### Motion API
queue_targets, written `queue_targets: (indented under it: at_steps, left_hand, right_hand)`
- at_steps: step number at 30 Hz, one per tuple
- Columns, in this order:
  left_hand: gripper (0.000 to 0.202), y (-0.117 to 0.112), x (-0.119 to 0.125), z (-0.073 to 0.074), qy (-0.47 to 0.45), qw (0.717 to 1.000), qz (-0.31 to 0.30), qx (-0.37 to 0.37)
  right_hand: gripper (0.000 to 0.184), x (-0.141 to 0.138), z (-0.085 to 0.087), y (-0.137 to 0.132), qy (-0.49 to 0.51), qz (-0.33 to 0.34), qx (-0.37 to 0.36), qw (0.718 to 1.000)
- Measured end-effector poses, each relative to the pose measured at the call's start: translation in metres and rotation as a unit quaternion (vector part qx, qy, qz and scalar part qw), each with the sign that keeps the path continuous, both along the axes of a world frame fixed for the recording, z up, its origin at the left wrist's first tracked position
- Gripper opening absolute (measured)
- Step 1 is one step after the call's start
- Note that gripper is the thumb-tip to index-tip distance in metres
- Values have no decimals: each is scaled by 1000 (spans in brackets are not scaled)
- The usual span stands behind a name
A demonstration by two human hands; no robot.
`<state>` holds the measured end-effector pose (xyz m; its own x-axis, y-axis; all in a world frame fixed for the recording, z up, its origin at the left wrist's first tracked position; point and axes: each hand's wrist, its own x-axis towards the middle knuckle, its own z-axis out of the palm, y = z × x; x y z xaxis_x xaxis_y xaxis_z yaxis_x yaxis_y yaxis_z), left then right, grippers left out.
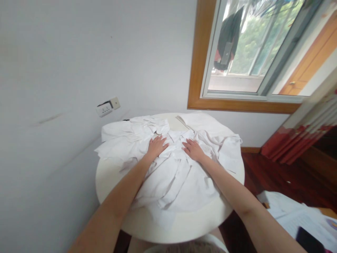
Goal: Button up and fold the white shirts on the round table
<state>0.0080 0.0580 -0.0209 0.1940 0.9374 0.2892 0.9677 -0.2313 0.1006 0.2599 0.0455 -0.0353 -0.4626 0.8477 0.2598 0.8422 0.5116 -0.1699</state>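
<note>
- On the round table [189,225], left hand [157,146] and right hand [193,149] rest flat, fingers spread, on a white garment [173,182].
- Beyond the table: wall socket [104,109], window [237,70].

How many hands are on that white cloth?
2. The left hand lies flat on the white cloth near its far middle; the right hand lies flat beside it, not touching.

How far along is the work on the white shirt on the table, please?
Done: the shirt is laid out over the round table. In hand: the left hand and right hand press flat on its upper middle. Left: the cloth is wrinkled, its sides lie bunched, and no neat fold shows yet.
</note>
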Motion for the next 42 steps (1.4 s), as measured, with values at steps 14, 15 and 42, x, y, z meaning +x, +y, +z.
queue_targets:
  at_steps: [14,15,42]
  left_hand:
    - [45,-106,-25,18,32,985,-142,-88]
    - [46,-108,-25,14,49,985,-139,-91]
    - [56,-61,-39,-6,-14,994,-83,-66]
  right_hand:
    - [53,4,8,-96,0,135,-19,991]
    - [52,5,8,-96,5,136,-23,990]
    - [23,16,75,-189,362,305,-133,871]
